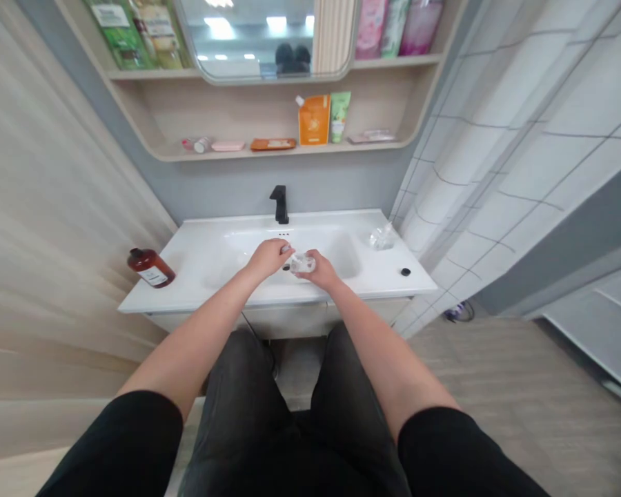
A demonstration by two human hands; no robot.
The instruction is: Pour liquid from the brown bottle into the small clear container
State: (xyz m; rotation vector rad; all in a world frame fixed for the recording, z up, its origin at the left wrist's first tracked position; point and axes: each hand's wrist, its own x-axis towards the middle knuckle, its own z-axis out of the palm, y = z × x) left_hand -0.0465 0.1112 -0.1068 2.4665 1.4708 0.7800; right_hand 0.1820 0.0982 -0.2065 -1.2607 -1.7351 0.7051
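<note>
My right hand (321, 269) is wrapped around a small clear bottle (303, 264), held tilted over the white sink (349, 257). Close to the bottle's mouth, my left hand (267, 259) has its fingers pinched on a small whitish piece (286, 248), too small to name. Whether that piece touches the bottle I cannot tell. Behind both hands stands a black faucet (280, 204). On the right of the counter lies another clear container (381, 237), with a small black cap (406, 272) nearer the front edge.
A brown bottle (152, 268) with a white label lies at the counter's left end. Above, a shelf (222, 153) carries an orange pouch (314, 120), a green tube (339, 116) and several small items. A mirror (259, 41) hangs over it. White curtain (460, 138) flanks the right side.
</note>
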